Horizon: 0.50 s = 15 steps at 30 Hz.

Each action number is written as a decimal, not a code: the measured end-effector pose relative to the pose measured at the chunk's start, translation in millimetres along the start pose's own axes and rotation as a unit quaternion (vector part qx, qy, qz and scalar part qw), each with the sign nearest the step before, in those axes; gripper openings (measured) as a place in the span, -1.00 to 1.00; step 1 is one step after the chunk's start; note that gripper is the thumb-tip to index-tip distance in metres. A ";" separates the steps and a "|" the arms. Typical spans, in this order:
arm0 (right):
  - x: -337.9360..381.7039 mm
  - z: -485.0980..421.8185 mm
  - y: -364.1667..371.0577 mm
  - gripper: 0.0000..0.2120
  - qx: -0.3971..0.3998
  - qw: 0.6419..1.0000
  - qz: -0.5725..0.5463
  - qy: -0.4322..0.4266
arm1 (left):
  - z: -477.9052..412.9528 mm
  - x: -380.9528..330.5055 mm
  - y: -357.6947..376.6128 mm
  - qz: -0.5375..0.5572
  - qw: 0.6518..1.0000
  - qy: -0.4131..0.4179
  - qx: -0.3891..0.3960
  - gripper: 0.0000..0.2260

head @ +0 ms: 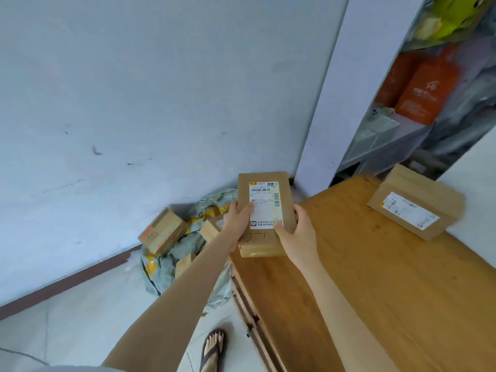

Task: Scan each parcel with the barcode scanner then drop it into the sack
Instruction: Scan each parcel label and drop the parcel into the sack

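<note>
Left hand (239, 219) and right hand (298, 233), grip curled round parcel (268, 194), wooden table (375, 291) with second parcel (414, 208), sack (157, 275) by white wall (134, 89)

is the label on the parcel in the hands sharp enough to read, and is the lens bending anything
Head view: the label on the held parcel is soft, its barcode visible but the small print unreadable. Head view, edges: the white pillar bows from wide-angle distortion. Head view, top right: the shelf goods are smeared. The light is flat and bluish, with no glare on the label.
</note>
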State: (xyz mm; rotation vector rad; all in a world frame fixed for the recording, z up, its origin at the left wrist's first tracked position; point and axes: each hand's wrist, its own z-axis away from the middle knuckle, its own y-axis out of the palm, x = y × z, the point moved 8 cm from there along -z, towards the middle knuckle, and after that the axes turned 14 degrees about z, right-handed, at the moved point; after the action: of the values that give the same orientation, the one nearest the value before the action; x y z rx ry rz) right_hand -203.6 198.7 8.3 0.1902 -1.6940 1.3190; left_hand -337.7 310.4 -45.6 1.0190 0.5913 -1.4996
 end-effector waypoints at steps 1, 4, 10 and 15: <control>8.4 -6.5 3.5 -0.48 -0.001 1.000 -0.012 -0.003 | -3.7 -6.7 -8.1 -0.013 1.000 -0.005 -0.006 -0.54; 42.6 -31.7 43.2 -0.50 0.024 0.999 -0.013 -0.027 | -25.7 -31.7 -51.1 -0.008 1.000 0.017 -0.019 -0.60; 110.7 -90.5 123.5 -0.56 0.069 0.996 0.011 -0.061 | -85.7 -79.1 -127.5 0.051 0.998 0.023 0.003 -0.72; 121.6 -128.3 167.6 -0.44 0.118 0.990 0.057 -0.043 | -130.2 -89.9 -168.1 -0.008 1.000 0.007 -0.015 -0.49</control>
State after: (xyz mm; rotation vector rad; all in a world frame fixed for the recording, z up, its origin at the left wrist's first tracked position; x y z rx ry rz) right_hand -299.5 421.1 -18.3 0.2942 -1.6384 1.6175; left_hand -469.4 499.1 -63.4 1.0042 0.6322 -1.4949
